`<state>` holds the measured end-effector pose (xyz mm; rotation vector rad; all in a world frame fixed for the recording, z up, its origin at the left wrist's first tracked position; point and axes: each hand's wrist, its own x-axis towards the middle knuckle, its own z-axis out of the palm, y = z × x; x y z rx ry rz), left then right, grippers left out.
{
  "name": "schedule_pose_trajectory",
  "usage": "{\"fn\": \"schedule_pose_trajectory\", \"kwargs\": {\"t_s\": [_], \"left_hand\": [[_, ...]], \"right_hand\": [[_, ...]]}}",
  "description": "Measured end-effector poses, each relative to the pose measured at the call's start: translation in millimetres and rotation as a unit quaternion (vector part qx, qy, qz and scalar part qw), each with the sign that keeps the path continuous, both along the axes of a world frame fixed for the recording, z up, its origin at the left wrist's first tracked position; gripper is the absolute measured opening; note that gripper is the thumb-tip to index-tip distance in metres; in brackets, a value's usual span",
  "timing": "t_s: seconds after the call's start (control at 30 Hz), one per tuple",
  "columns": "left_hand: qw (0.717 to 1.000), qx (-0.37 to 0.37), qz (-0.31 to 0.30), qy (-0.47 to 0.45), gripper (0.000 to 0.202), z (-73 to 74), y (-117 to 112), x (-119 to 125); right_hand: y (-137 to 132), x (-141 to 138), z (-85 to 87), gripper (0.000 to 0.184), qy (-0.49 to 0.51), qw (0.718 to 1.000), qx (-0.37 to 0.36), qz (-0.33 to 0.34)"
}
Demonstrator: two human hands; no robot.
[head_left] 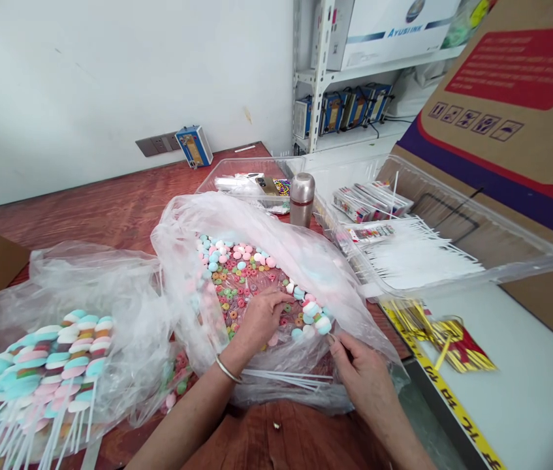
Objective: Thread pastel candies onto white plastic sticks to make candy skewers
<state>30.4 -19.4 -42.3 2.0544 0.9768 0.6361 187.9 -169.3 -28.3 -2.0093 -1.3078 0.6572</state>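
Observation:
My left hand (265, 317) reaches into an open clear plastic bag (322, 261) of candy, its fingertips closed together beside pastel marshmallows. What they hold, if anything, is hidden. My right hand (363, 367) is pinched at the near end of a marshmallow skewer (316, 314), whose blue, white and pink pieces slant away toward my left fingertips; its stick is barely visible. Inside the bag lie small ring candies (239, 287) and round marshmallows (217, 251). Several bare white sticks (288, 376) rest across the bag's front edge, below my hands.
Finished-looking marshmallow skewers (51, 372) lie on plastic at left. Behind the bag stands a metal flask (302, 199). A clear tray (516, 251) with white sticks (423, 254) sits at right, near gold twist ties (459, 346) and a large cardboard box (516, 150).

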Motion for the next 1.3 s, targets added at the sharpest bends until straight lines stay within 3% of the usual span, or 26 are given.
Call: {"fn": "schedule_pose_trajectory", "kwargs": {"t_s": [0.1, 0.2, 0.3, 0.37, 0.47, 0.57, 0.8, 0.9, 1.03, 1.2, 1.3], "left_hand": [[0.991, 0.091, -0.041, 0.085, 0.028, -1.8, -2, 3], [0.988, 0.107, -0.038, 0.102, 0.023, -1.9, -4, 5], [0.999, 0.044, 0.005, 0.032, 0.018, -1.5, -3, 5], [0.994, -0.081, 0.050, -0.059, 0.012, -1.0, -1, 4], [0.925, -0.317, 0.083, -0.194, 0.021, 1.3, 0, 6], [0.866, -0.424, 0.070, -0.255, 0.035, 5.4, -3, 8], [0.800, -0.521, 0.051, -0.293, 0.038, 11.4, -11, 11], [0.766, -0.536, 0.039, -0.353, 0.029, 14.8, -18, 15], [0.709, -0.542, 0.058, -0.449, 0.020, 21.7, -31, 25], [0.684, -0.544, 0.078, -0.480, 0.028, 20.9, -48, 34], [0.682, -0.532, 0.094, -0.492, 0.032, 18.5, -58, 37]], "right_hand": [[0, 1, 0.6, 0.045, 0.004, 1.000, -0.004, 0.001], [-1, 1, 0.3, 0.046, 0.001, 1.000, -0.004, 0.003], [-2, 0, -1.3, 0.045, -0.006, 1.000, 0.007, 0.005], [-2, -2, -2.8, 0.043, -0.011, 1.000, 0.014, 0.011], [0, -3, -4.9, 0.041, -0.015, 0.999, 0.014, 0.025], [1, -5, -5.8, 0.042, -0.025, 0.999, 0.009, 0.034], [0, -10, -3.3, 0.040, -0.110, 0.991, 0.059, 0.051], [-2, -14, -6.5, 0.042, -0.159, 0.981, 0.085, 0.064], [-6, -15, -13.4, 0.042, -0.188, 0.978, 0.060, 0.060], [-8, -17, -14.0, 0.041, -0.171, 0.980, 0.078, 0.071], [-4, -25, -10.9, 0.039, -0.169, 0.980, 0.068, 0.077]]}}
